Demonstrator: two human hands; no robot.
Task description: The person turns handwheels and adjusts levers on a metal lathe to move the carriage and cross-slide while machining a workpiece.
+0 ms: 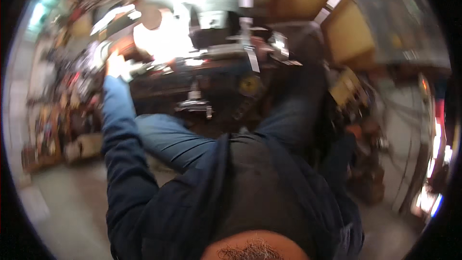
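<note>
My left arm reaches up to the machine (168, 84), a dark metal-working machine that looks like a lathe. My left hand (115, 62) is at its left end, beside a rounded brownish part (126, 43). Motion and glare smear the fingers, so whether they grip anything is unclear. A metal handle (194, 106) sticks out from the machine's front. My right arm, in a dark sleeve (339, 156), points out to the right, away from the machine. Shadow and blur keep me from making out the right hand at its end.
Strong light washes out the machine's upper left. Cluttered shelves of tools and parts (57, 125) line the left wall. Yellowish panels (349, 31) stand behind at upper right, and more piled items (368, 163) lie at right. My legs (175, 137) are close to the machine's front.
</note>
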